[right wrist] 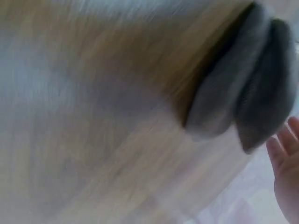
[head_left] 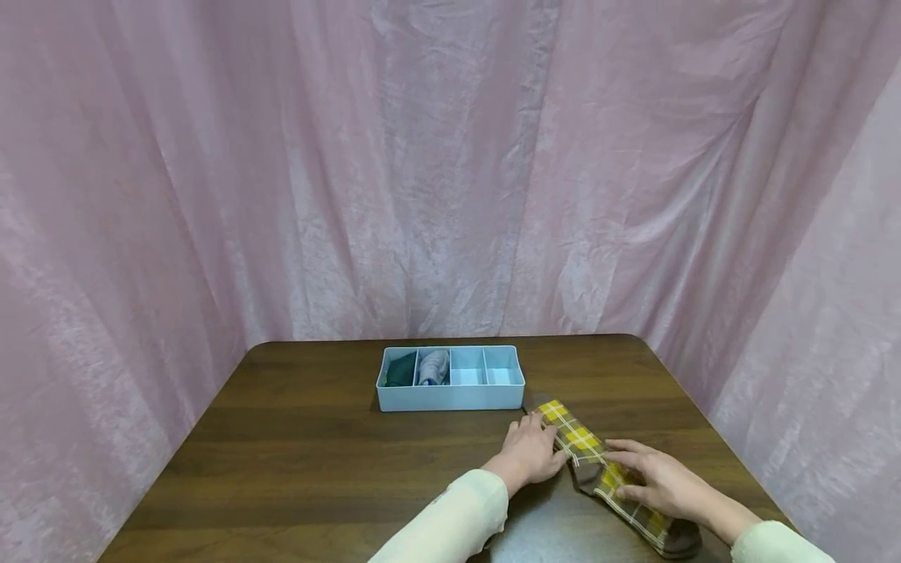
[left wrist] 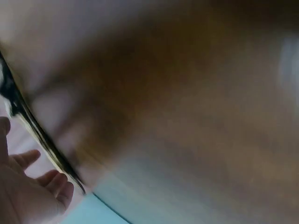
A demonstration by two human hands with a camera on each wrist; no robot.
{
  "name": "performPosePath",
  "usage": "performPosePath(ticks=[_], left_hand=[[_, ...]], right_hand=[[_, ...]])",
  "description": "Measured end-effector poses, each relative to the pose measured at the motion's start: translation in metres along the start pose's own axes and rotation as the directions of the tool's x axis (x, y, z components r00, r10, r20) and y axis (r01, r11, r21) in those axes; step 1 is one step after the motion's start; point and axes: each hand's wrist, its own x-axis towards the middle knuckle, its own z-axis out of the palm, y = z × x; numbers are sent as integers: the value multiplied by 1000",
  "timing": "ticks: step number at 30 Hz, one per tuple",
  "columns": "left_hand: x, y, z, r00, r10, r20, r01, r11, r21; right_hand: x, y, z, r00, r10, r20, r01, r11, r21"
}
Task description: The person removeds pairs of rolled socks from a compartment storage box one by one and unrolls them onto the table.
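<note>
A pair of plaid socks (head_left: 580,439), yellow and brown with white lines, lies slantwise on the table at the right, one sock on the other. Their two brown toe ends (right wrist: 219,93) show as separate layers in the right wrist view. My left hand (head_left: 533,452) rests by the cuff end with fingers relaxed, touching its near edge. Over the lower half lies my right hand (head_left: 662,481), its fingers fairly straight and touching the fabric. In the left wrist view the left hand (left wrist: 35,193) is beside the thin dark edge of the socks (left wrist: 44,140).
A light blue divided box (head_left: 450,399) stands toward the back of the brown wooden table (head_left: 303,453). Its left compartments hold a dark green folded cloth item (head_left: 401,371) and a grey one (head_left: 433,367). Pink curtains (head_left: 450,172) hang behind and at the sides.
</note>
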Motion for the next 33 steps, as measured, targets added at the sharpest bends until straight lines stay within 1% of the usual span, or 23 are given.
performPosePath(ticks=[2, 4, 7, 11, 13, 16, 18, 21, 23, 27, 29, 33], left_hand=[[-5, 5, 1, 1000, 9, 0, -9, 1000, -20], [-8, 8, 1, 999, 20, 31, -20, 999, -27], [-11, 9, 2, 997, 37, 65, -34, 998, -45], [-10, 4, 3, 996, 34, 84, -27, 996, -79], [-10, 2, 1, 996, 32, 89, -24, 996, -89], [-11, 0, -3, 995, 35, 94, -26, 995, -94], [-11, -2, -4, 995, 46, 94, -37, 995, -95], [-11, -4, -5, 993, 72, 96, -64, 994, -90], [-10, -5, -5, 991, 88, 100, -81, 994, -75], [-11, -9, -6, 988, 108, 108, -103, 994, -45], [-11, -10, -7, 987, 116, 113, -112, 993, -38], [-13, -12, -7, 983, 130, 127, -128, 991, -25]], right_hand=[[3, 2, 1, 998, -14, 64, 13, 1000, 17], [3, 5, 4, 993, -2, 117, -2, 999, 34], [3, 5, 10, 992, 4, 129, -9, 999, 35], [4, -3, 18, 996, 41, 75, -40, 999, -6], [5, -11, 23, 996, 86, 34, -85, 996, -39], [7, -25, 30, 986, 167, -20, -168, 981, -99], [10, -32, 33, 976, 212, -42, -216, 965, -147], [14, -39, 35, 966, 252, -59, -259, 947, -188], [17, -41, 35, 963, 262, -71, -270, 945, -184], [23, -41, 35, 953, 285, -105, -296, 948, -114], [24, -41, 37, 946, 294, -133, -307, 947, -93], [27, -43, 39, 935, 297, -192, -319, 943, -95]])
